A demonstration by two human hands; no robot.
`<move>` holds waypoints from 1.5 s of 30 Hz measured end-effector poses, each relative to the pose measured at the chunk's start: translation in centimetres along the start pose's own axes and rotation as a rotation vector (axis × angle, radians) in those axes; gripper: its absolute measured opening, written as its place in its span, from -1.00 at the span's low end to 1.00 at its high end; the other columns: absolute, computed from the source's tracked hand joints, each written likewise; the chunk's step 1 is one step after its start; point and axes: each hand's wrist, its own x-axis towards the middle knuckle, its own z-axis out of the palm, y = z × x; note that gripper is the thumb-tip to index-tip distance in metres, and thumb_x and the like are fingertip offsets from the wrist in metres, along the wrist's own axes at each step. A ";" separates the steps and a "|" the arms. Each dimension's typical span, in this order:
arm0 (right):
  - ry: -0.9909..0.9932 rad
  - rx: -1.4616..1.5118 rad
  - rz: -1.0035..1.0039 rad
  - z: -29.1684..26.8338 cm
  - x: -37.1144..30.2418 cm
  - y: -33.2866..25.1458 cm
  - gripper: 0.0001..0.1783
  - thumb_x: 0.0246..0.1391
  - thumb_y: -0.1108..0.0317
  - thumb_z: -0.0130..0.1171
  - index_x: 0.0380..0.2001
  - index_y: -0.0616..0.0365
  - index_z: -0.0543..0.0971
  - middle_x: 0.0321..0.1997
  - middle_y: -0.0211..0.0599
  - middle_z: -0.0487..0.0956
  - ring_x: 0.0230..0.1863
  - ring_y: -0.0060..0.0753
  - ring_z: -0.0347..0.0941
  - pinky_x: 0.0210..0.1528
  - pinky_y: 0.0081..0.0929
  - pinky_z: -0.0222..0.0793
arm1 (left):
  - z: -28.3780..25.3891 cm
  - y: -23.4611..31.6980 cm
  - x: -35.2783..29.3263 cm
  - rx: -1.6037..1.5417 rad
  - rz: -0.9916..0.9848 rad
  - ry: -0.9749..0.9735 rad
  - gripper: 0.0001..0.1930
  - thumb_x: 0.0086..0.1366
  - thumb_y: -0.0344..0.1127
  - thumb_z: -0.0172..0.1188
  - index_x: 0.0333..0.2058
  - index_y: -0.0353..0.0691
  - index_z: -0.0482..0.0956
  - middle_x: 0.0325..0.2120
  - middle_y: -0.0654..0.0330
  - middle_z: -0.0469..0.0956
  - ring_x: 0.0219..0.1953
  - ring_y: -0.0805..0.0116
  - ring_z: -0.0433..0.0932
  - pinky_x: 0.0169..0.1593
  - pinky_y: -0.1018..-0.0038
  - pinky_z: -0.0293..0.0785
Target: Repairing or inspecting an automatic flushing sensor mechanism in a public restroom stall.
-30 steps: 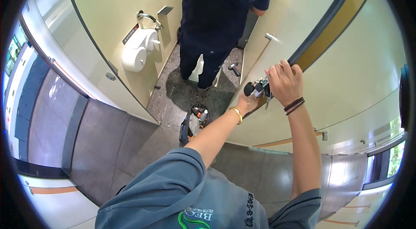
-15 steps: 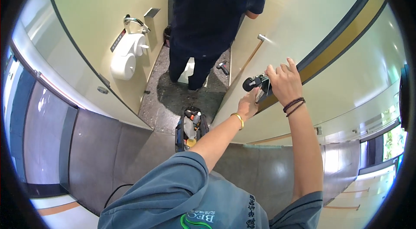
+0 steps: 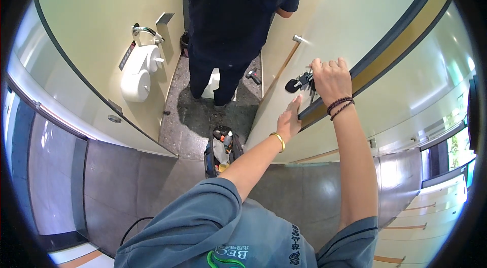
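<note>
My right hand [image 3: 332, 83], with dark beads on its wrist, is closed over the edge of a pale cubicle door [image 3: 350, 29]. What looks like a bunch of keys [image 3: 305, 80], with a round black fob and metal pieces, sticks out from its fingers. Below it my left hand [image 3: 289, 120], a gold bangle on its wrist, rests against the same door edge with fingers extended and nothing visible in them. The fingertips of my right hand are partly hidden behind the keys and door edge.
A person in dark clothes [image 3: 225, 24] stands in the cubicle, back to me. An open tool bag [image 3: 209, 159] sits at its threshold. A hammer-like tool [image 3: 253, 76] lies on the floor. A white paper dispenser [image 3: 136, 85] and grab bar [image 3: 148, 30] are on the left wall.
My left hand has drawn slightly down from the keys and now lies at the door edge. The right hand has shifted a little up and left with the keys. The view has shifted slightly.
</note>
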 end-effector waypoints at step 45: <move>0.092 -0.133 0.009 1.4 0.2 -0.2 -0.61 0.28 0.08 -0.04 -0.60 -0.02 0.45 -0.72 -0.36 0.52 -0.51 -0.37 0.55 0.01 -0.32 0.38 | -58.6 8.4 -4.1 1.193 0.555 1.360 -0.19 0.33 0.17 0.00 0.31 -0.32 0.00 0.32 -0.16 0.05 0.41 -0.05 -0.06 0.32 -0.20 -0.15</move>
